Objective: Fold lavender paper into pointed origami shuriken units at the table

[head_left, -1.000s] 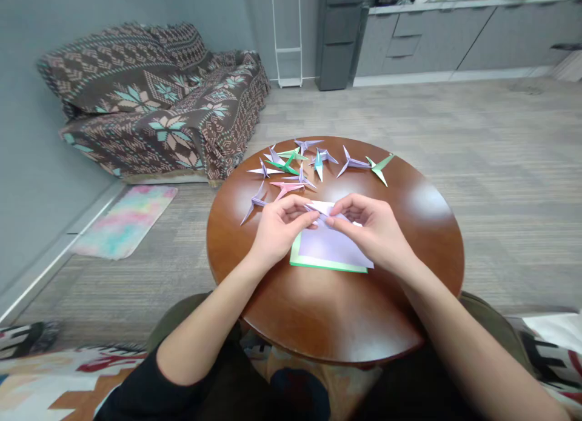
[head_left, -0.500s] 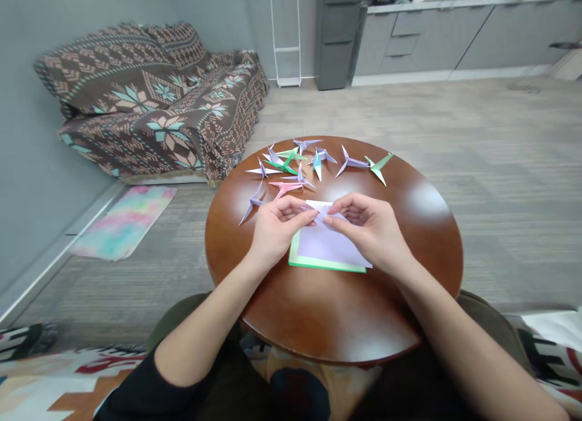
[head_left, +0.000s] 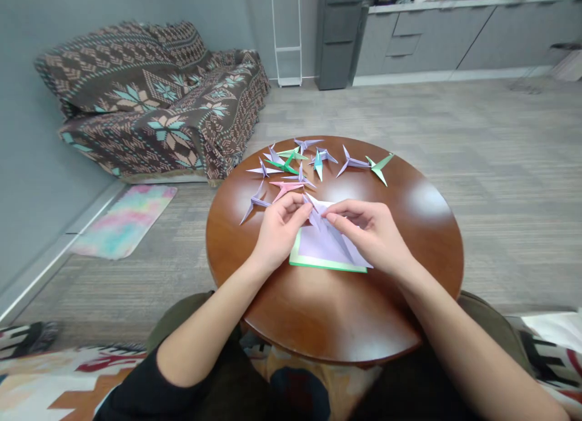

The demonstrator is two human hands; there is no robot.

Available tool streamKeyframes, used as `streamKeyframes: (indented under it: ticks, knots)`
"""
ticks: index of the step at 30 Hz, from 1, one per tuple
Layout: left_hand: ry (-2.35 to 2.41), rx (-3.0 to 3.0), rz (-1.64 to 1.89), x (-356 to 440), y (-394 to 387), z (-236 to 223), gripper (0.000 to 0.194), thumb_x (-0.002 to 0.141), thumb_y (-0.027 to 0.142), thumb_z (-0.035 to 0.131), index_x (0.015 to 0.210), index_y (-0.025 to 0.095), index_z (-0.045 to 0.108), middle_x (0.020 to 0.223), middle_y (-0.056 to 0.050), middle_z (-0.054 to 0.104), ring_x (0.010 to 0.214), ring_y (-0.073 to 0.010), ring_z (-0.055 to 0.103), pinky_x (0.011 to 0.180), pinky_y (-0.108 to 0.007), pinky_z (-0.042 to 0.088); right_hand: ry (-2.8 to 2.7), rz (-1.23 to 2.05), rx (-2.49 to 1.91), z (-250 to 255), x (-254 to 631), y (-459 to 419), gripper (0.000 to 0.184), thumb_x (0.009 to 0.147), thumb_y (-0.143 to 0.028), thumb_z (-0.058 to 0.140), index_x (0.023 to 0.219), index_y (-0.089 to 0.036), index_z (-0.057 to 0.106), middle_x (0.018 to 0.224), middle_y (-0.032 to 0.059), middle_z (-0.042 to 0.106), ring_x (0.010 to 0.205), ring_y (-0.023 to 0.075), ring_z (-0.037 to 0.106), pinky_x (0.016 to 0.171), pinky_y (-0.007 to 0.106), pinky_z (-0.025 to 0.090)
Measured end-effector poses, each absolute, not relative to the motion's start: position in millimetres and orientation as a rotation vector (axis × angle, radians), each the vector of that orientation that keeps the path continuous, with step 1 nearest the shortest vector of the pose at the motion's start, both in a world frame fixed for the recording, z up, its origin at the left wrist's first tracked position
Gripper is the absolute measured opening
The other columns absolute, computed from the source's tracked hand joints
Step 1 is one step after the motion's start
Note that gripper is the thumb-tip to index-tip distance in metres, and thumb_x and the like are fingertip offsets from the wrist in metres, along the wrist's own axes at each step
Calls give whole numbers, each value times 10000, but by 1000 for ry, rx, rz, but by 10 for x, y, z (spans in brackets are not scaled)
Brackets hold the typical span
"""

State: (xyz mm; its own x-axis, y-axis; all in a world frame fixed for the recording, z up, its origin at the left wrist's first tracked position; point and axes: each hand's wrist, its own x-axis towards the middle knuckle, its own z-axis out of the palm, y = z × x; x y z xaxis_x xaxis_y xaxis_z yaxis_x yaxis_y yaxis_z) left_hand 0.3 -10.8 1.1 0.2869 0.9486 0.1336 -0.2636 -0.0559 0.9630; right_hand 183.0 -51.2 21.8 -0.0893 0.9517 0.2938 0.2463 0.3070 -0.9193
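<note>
One folded paper [head_left: 317,218] is pinched at nine o'clock by the left hand [head_left: 282,226], at three by the right hand [head_left: 375,228]; shaping seems underway, careful creasing probably required next.

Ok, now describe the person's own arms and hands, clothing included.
Both the left hand and the right hand are ungloved, with no ring, watch or bracelet visible. The left forearm is bare up to a plain black sleeve near the elbow. The right forearm is bare as far as the picture shows; no sleeve is visible there.
</note>
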Motion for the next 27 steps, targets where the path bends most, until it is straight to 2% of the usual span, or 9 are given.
streamKeyframes:
  ticks: [4, 7, 9, 12, 14, 16, 20, 24, 27]
  knots:
    - [779, 1283, 1141, -23, -76, 1, 258, 848, 352, 806, 1008, 171, 717, 949, -58, 733, 893, -183, 693, 820, -280, 566, -1613, 909, -1121, 210, 1834, -519, 220, 983, -341, 653, 1045, -200, 810, 911, 40, 807, 846, 201, 738, 722, 310, 543]
    - [859, 1432, 1164, -52, -84, 40, 200, 898, 312, 731, 1034, 165, 737, 1092, -90, 741, 968, -209, 700, 852, -300, 564, -1581, 878, -1178, 176, 1847, -498, 231, 949, -335, 703, 1124, -193, 754, 1039, 63, 804, 893, 209, 752, 775, 334, 568]
    - [888, 1549, 1125, -59, -114, 73, 224, 912, 288, 709, 1101, 171, 738, 1129, -94, 734, 972, -211, 705, 830, -295, 565, -1528, 880, -1180, 160, 1855, -481, 274, 911, -334, 747, 1141, -190, 705, 1076, 72, 783, 872, 204, 742, 728, 326, 571]
    - [868, 1611, 1005, -48, -160, 96, 309, 894, 272, 737, 1188, 183, 707, 1028, -69, 727, 854, -179, 706, 744, -267, 556, -1491, 969, -1143, 166, 1862, -468, 193, 899, -329, 750, 1004, -178, 693, 876, 43, 746, 749, 178, 701, 613, 289, 530]
    - [856, 1578, 1008, -34, -171, 96, 302, 867, 271, 772, 1144, 177, 697, 973, -54, 725, 827, -165, 703, 755, -261, 556, -1480, 1036, -1114, 184, 1863, -468, 166, 909, -331, 734, 879, -175, 686, 708, 11, 695, 633, 152, 654, 561, 273, 501]
    - [861, 1518, 1043, -26, -166, 94, 257, 852, 292, 796, 1051, 169, 690, 944, -48, 733, 832, -161, 704, 781, -260, 556, -1442, 1069, -1095, 202, 1863, -471, 187, 905, -337, 739, 831, -175, 680, 631, -5, 669, 553, 132, 614, 534, 267, 496]
    - [826, 1410, 934, -33, -158, 110, 280, 868, 416, 794, 904, 177, 652, 820, -33, 735, 733, -172, 712, 684, -263, 543, -1372, 1085, -1079, 218, 1857, -473, 228, 873, -372, 788, 818, -175, 688, 618, -4, 676, 537, 132, 628, 536, 271, 534]
    - [742, 1258, 776, -36, -177, 129, 403, 856, 528, 798, 927, 215, 554, 759, -32, 752, 624, -210, 744, 552, -269, 549, -1372, 1094, -1105, 214, 1853, -479, 260, 863, -406, 800, 818, -176, 687, 603, -7, 663, 533, 140, 637, 526, 275, 543]
    - [728, 1227, 742, -24, -189, 139, 462, 818, 556, 828, 930, 213, 539, 763, -23, 758, 589, -193, 741, 526, -247, 546, -1395, 1076, -1127, 215, 1853, -487, 209, 865, -354, 778, 822, -173, 684, 603, -14, 649, 507, 126, 610, 488, 257, 515]
